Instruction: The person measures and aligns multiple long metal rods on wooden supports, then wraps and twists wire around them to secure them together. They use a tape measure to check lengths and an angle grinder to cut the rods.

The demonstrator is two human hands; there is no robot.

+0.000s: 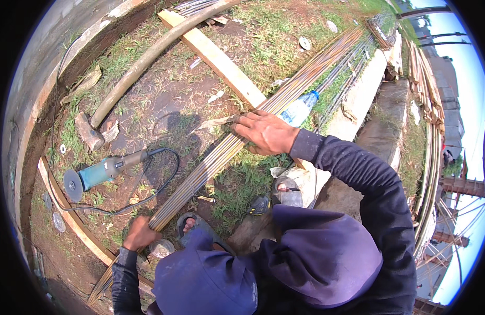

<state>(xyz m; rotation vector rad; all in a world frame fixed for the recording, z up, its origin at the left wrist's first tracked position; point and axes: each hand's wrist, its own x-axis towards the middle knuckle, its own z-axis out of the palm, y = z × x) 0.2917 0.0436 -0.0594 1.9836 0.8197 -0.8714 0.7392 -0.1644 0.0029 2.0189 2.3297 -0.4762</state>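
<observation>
A long bundle of thin, rust-brown metal rods [200, 177] runs diagonally from the lower left to the far upper right. My left hand [139, 233] is closed around it near the lower left. Farther up, my right hand [266, 133] grips the same bundle from above, its fingers curled over the far side and the thumb on the near side. A pale, flat strip of wood [215, 123] pokes out beside the right fingertips. Left of the rods lies a teal angle grinder [103, 171] with a dark disc, its black cord [175, 167] looping toward the bundle.
Wooden planks [221, 63] lie across the ground beyond and at the left. A curved pole [148, 60] rests on one plank. A clear bottle with a blue cap [299, 109] lies beside the rods. Concrete blocks [358, 105] and more bars [429, 136] stand at the right.
</observation>
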